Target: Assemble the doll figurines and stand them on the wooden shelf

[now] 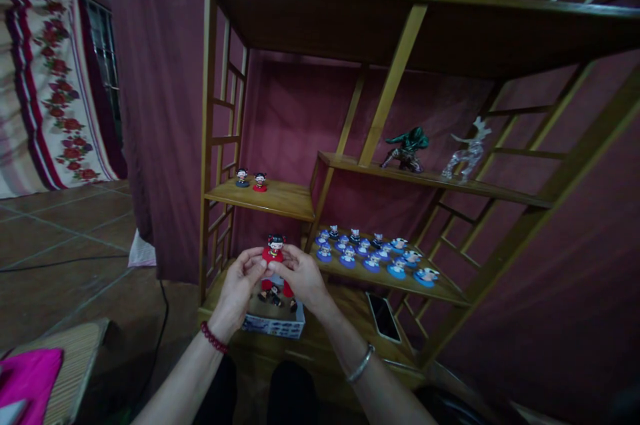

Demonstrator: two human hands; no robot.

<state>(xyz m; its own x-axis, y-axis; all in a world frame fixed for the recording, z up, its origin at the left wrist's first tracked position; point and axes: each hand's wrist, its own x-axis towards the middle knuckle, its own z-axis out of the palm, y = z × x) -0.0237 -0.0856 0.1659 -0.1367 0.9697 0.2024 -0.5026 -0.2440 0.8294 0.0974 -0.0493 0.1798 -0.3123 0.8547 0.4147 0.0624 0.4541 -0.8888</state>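
Note:
Between my two hands, above an open box, is a small figurine (275,248) with black hair buns and a red base. My left hand (240,281) pinches the base from one side, and my right hand (300,276) grips it from the other. The figurine stands upright. Beneath my hands, the box (274,326) holds several more red and black figurines (273,295), partly hidden by my fingers. On the left shelf (285,199) stand two similar figurines, one on a dark base (242,178) and one on a red base (259,183).
Several blue and purple figurines (371,261) stand in rows on the lower right shelf. Above them are a green-and-dark figure (407,148) and a clear deer figure (466,153). A phone (383,317) lies on the bottom board. Wooden posts (393,88) divide the shelving.

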